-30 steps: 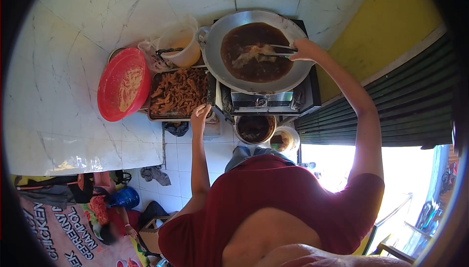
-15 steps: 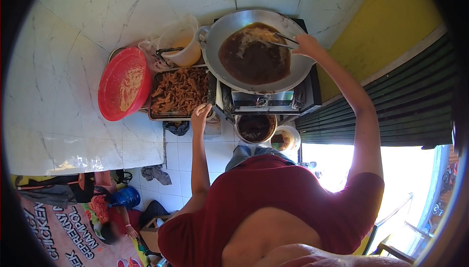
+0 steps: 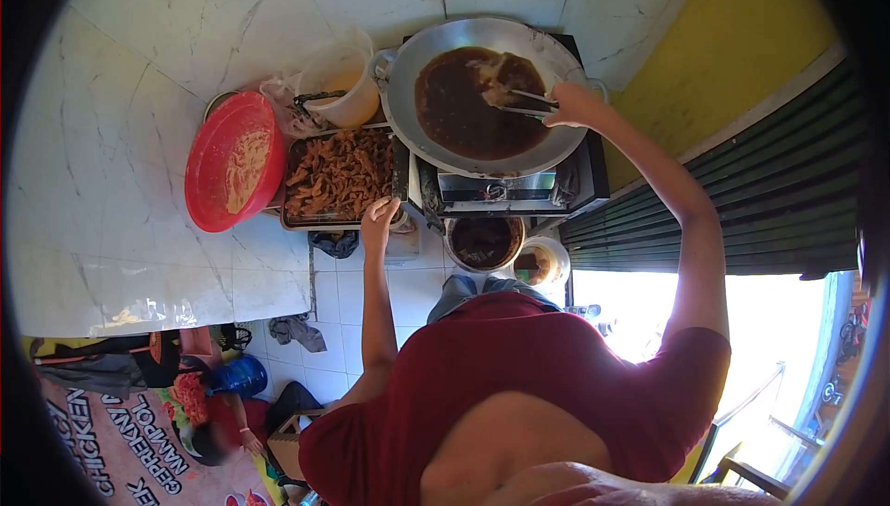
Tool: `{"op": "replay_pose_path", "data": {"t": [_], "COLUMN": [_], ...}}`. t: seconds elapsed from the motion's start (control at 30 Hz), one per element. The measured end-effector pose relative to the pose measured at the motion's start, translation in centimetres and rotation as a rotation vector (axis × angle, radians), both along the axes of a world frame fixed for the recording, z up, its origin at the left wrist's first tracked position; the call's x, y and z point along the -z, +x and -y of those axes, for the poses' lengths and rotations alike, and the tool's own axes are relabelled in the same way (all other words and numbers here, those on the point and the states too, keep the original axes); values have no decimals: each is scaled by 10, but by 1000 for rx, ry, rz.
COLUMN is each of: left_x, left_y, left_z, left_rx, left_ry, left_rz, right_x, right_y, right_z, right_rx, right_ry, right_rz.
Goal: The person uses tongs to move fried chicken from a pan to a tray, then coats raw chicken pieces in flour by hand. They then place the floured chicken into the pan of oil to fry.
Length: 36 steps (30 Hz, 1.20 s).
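My right hand [image 3: 573, 104] reaches over the right rim of a large metal wok [image 3: 408, 107] and grips metal tongs [image 3: 525, 103]. The tong tips are in dark oil [image 3: 454, 112] on a pale piece of food [image 3: 498, 89]. The wok sits on a gas stove [image 3: 501, 189]. My left hand [image 3: 378, 221] rests on the near edge of a metal tray [image 3: 295, 221] heaped with browned fried pieces [image 3: 339, 172]; its fingers are curled on the tray's rim.
A red bowl [image 3: 206, 172] with pale batter stands left of the tray. A white plastic tub [image 3: 343, 75] is behind the tray. A pot of dark liquid [image 3: 484, 242] and a smaller bowl [image 3: 542, 265] sit below the stove. A dark shutter [image 3: 769, 191] is at right.
My right hand has moved the tongs about in the oil, from the middle to the far side and back towards the right rim. The food piece moved with them. The left hand stayed put.
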<state>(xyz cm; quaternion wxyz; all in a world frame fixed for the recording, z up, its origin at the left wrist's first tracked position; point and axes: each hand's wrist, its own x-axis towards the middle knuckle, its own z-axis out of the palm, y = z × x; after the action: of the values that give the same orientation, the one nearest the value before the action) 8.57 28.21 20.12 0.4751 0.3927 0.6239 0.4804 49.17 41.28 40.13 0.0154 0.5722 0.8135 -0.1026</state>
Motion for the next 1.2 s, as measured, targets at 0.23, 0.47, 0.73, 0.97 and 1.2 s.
{"op": "replay_pose_path", "data": {"t": [0.23,0.47,0.73,0.97,1.2], "left_x": [0,2,1,9,9], "left_y": [1,1,1,0,0], "left_z": [0,0,0,-1,-1], "left_rx": [-1,-2,5,5,-9], "left_ry": [5,10,21,31,46], "left_rz": [-15,7,4,-14,9], "right_x": [12,-22,-28,-33,-50], "right_y": [-6,-24,-25,-29,-33], "right_z": [15,34,44,47,58], "right_rx": [-131,-133,-177,-167,-124], "right_ry": [28,-129,-113,-180,-256], "right_rz": [-197,-99,-181,-158,-206]}}
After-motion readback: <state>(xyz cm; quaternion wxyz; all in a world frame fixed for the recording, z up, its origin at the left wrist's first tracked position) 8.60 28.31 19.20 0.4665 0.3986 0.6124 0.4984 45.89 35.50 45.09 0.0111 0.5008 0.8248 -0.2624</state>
